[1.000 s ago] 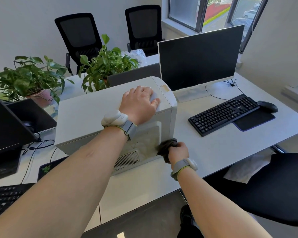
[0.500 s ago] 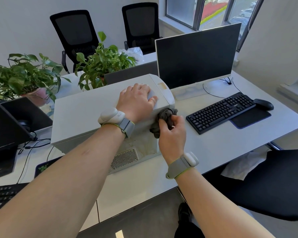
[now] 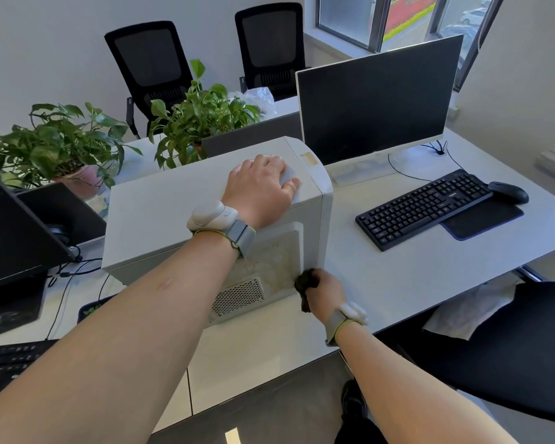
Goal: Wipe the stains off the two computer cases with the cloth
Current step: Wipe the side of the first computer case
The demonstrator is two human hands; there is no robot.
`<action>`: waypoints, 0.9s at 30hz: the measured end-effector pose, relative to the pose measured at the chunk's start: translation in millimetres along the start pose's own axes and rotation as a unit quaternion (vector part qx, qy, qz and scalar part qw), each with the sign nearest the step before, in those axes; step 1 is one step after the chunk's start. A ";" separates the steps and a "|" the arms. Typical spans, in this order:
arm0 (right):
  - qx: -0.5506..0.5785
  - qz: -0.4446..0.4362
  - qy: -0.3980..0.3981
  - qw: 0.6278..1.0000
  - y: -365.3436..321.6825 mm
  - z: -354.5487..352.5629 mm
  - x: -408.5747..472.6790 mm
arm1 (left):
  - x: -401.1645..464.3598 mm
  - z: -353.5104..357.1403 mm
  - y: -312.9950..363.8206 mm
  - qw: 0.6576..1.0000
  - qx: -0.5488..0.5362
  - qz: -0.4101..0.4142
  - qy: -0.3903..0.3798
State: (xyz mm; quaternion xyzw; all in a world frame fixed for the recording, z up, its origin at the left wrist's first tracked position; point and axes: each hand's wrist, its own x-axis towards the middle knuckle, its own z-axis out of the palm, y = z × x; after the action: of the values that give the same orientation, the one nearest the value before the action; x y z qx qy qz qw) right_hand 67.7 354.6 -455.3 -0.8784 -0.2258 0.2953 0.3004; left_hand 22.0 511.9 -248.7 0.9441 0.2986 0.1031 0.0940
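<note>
A white computer case (image 3: 161, 213) lies on its side on the desk, its stained side panel with a vent grille facing me. My left hand (image 3: 260, 187) rests palm down on the case's top near its front end. My right hand (image 3: 326, 291) grips a bunched dark cloth (image 3: 305, 283) and holds it against the lower right corner of the stained panel, just above the desk surface. Only one case is in view.
A monitor (image 3: 375, 97), black keyboard (image 3: 423, 206), mouse (image 3: 508, 192) and mouse pad sit to the right on the white desk (image 3: 398, 283). Two potted plants (image 3: 202, 116) stand behind the case. Another monitor and keyboard are at left. A black chair (image 3: 510, 347) is at the lower right.
My right hand with the cloth went from the panel's lower corner up to its top edge, then back down to the lower right corner. My left hand stayed on top of the case.
</note>
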 end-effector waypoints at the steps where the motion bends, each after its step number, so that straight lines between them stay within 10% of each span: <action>1: 0.043 0.010 0.013 0.999 -8.5 -5.1 -3.3 | 0.3 0.0 0.0 1.000 0.000 0.000 0.000; 8: 0.267 -0.186 0.196 0.925 -64.6 -61.5 -41.3 | -0.8 1.4 0.6 1.000 -0.002 0.004 -0.001; 15: 0.208 -0.276 0.248 0.905 -27.5 -32.9 -21.6 | -0.5 0.4 0.2 1.000 -0.005 0.001 0.002; 22: 0.190 -0.021 0.115 0.975 15.7 31.9 -3.3 | 0.2 -0.8 1.2 1.000 0.000 0.002 0.004; 27: 0.453 0.187 -0.042 0.871 19.6 59.3 10.4 | 1.3 1.4 -0.6 1.000 -0.003 0.001 0.004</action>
State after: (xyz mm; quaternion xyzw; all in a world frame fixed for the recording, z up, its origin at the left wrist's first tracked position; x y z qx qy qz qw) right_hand 40.7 369.9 -510.5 -0.6584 0.0890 0.4525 0.5948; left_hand 23.0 512.9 -249.9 0.9436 0.2982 0.1074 0.0953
